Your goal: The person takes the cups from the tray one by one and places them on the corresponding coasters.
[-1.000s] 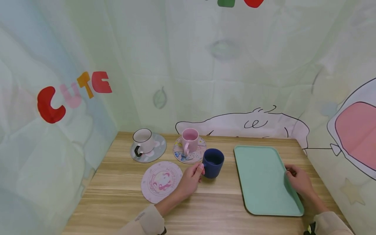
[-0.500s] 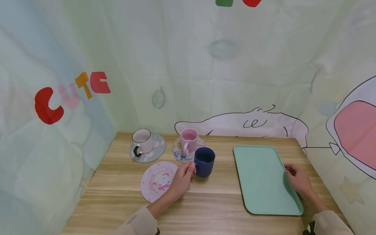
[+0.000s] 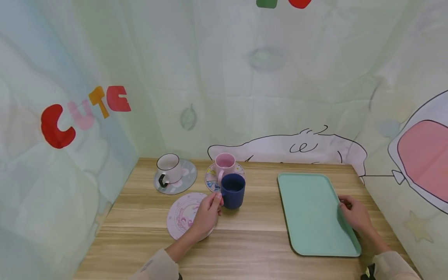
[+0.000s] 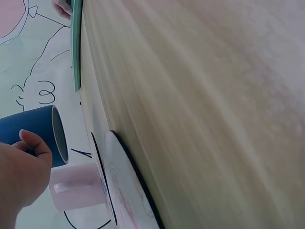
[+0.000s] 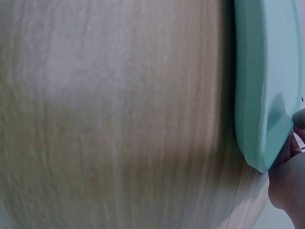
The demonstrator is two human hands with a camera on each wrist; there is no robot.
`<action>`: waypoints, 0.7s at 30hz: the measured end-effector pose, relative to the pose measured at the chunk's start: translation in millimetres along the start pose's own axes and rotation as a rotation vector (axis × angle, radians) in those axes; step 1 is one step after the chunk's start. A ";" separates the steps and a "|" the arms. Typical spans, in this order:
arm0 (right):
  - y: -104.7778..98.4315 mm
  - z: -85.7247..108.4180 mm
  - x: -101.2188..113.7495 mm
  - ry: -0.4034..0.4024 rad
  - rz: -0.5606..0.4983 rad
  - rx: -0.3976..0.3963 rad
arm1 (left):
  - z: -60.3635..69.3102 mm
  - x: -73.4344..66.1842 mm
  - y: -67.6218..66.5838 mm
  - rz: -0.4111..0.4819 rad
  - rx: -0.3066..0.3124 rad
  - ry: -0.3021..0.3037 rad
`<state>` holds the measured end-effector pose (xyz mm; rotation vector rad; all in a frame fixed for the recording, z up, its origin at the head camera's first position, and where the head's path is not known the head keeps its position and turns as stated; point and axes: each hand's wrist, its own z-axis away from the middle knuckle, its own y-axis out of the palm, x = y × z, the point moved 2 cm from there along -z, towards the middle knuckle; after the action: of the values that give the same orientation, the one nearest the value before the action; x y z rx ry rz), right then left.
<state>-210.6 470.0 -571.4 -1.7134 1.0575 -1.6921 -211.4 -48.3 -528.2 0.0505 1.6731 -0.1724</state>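
Note:
My left hand (image 3: 206, 216) grips a dark blue mug (image 3: 233, 193) by its handle, thumb on top. The mug is upright, and in the left wrist view its base hangs above the tabletop. Below and left of it lies a round pink-and-white coaster (image 3: 176, 219), partly covered by the hand and forearm. On the right, my right hand (image 3: 357, 216) pinches the right rim of a mint-green tray (image 3: 316, 214), which lies flat. The thumb touches the rim; the other fingers are partly hidden behind the edge.
Behind the blue mug, a pink mug (image 3: 224, 164) stands on a patterned round coaster (image 3: 211, 179). A white mug (image 3: 169, 169) with a black handle stands on a grey coaster (image 3: 189, 173) at the back left. Printed cloth (image 3: 224, 77) borders the wooden table (image 3: 259, 249).
My left hand has carried the blue mug leftward, so that it now overlaps the pink mug in view and the arm covers more of the pink-and-white coaster. Right hand and tray stay put.

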 end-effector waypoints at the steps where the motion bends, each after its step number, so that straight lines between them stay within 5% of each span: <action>1: 0.3 0.1 -0.5 0.000 0.001 -0.001 | 0.6 0.4 -1.8 -0.001 -0.005 -0.002; 21: 1.2 0.6 0.4 0.008 -0.007 -0.008 | 9.4 3.8 -34.5 -0.066 -0.115 0.037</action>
<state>-210.3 468.9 -572.3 -1.7193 1.0642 -1.7026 -207.2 -84.0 -530.0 -0.0881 1.7199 -0.1255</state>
